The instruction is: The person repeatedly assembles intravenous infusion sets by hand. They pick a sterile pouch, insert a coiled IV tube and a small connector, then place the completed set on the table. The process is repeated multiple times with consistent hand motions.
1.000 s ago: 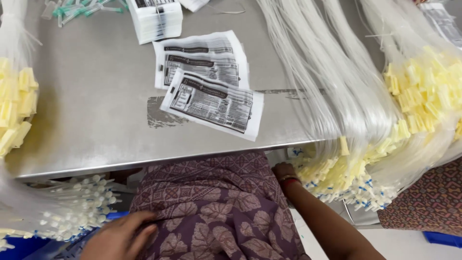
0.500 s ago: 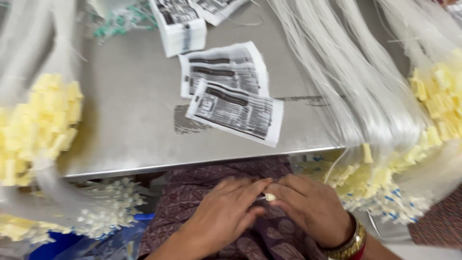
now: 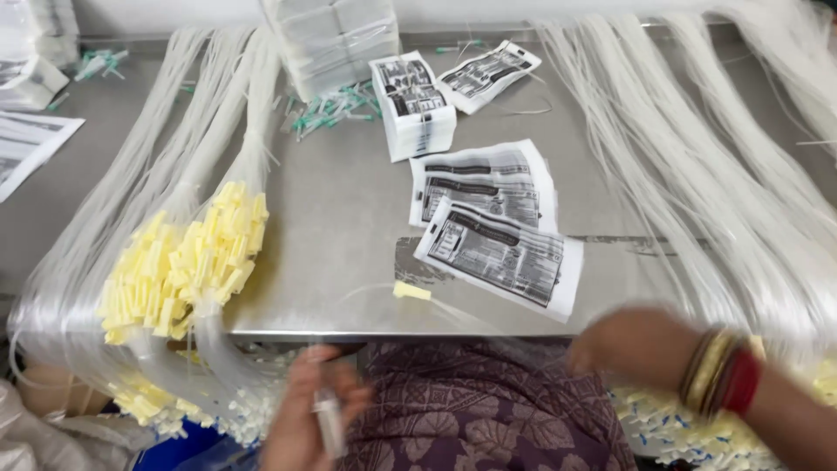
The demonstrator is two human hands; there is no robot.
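Nearest to us, the left hand (image 3: 305, 410) is blurred but curled around a small clear plastic tube end (image 3: 329, 423), held over a lap of purple patterned cloth (image 3: 488, 410). The right hand (image 3: 632, 344) sits just below the table edge, blurred; we cannot tell whether it is open or closed. Its wrist carries gold and red bangles (image 3: 722, 371).

From the tube end a thin clear line rises onto the brushed metal table (image 3: 331, 218), where a pale yellow connector (image 3: 411, 290) lies close to the front edge. Just right of it, two flat printed paper-and-film pouches (image 3: 497, 253) overlap. A bare strip of matte steel lies between these and the left bundle of yellow connectors (image 3: 187, 262), whose soft translucent tubing droops over the rim.

At right, long white tubing strands (image 3: 724, 174) fan across and spill off the edge. Farther back we see a stack of pouches (image 3: 414, 105), loose green-tipped parts (image 3: 327, 109) and a taller wrapped stack (image 3: 336, 39).
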